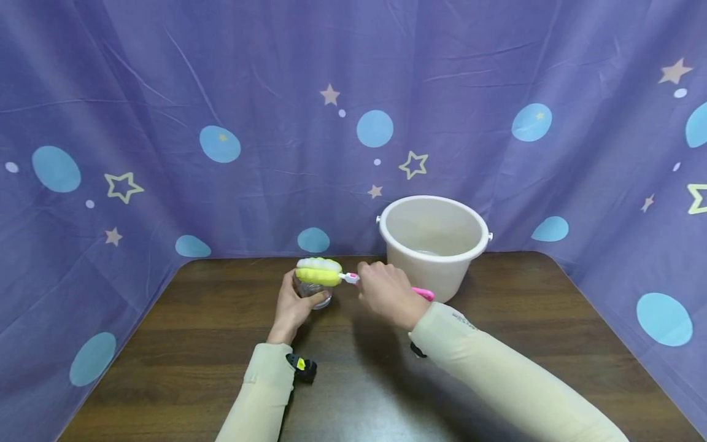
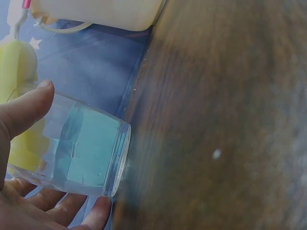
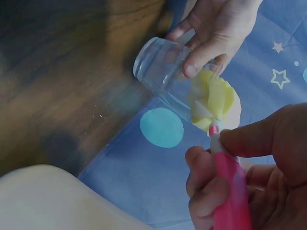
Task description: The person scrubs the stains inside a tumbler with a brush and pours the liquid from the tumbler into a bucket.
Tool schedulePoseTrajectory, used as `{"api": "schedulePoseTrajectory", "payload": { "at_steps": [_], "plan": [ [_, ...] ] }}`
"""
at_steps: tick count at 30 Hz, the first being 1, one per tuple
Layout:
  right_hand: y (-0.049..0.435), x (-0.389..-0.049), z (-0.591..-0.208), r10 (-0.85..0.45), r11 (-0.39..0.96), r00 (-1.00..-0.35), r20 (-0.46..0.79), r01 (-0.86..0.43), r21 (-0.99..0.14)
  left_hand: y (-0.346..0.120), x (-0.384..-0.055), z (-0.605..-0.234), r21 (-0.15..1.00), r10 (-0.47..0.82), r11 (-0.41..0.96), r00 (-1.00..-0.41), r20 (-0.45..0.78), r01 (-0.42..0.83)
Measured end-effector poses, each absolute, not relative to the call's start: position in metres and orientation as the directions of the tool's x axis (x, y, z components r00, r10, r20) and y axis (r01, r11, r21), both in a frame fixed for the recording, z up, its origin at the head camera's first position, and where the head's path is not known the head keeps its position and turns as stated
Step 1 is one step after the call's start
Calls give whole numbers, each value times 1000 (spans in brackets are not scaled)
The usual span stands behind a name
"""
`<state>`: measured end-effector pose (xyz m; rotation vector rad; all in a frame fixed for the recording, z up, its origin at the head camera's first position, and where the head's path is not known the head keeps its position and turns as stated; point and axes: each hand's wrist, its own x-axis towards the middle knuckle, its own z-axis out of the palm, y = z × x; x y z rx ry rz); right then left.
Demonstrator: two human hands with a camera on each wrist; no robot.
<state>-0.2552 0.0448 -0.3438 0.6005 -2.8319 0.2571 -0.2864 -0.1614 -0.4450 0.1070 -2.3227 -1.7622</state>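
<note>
A clear drinking glass point(image 2: 88, 143) is gripped by my left hand point(image 1: 293, 306), thumb on one side and fingers round the other. My right hand point(image 1: 386, 291) holds a bottle brush by its pink handle point(image 3: 231, 191). The brush's yellow and white sponge head point(image 1: 319, 272) sits at the mouth of the glass. In the left wrist view, yellow sponge shows through the upper part of the glass wall. How deep the head reaches is hard to tell.
A white bucket point(image 1: 466, 253) with side knobs stands at the back right of the brown wooden table point(image 1: 221, 368), just behind my right hand. A purple curtain point(image 1: 276, 153) with stars and blue dots hangs along the back and sides.
</note>
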Motion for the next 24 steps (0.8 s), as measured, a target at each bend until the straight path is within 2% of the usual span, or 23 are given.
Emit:
{"api": "schedulePoseTrajectory", "payload": {
  "at_steps": [14,24],
  "plan": [
    [50,-252,-367,-344,869,-851,397,-449,-209,-162,-287,-445,959,-179,276,-976,120,67],
    [55,-249,-372,-325,841,-840,435,-467,-272,-162,-286,-445,961,-186,270,-975,120,67]
  ]
}}
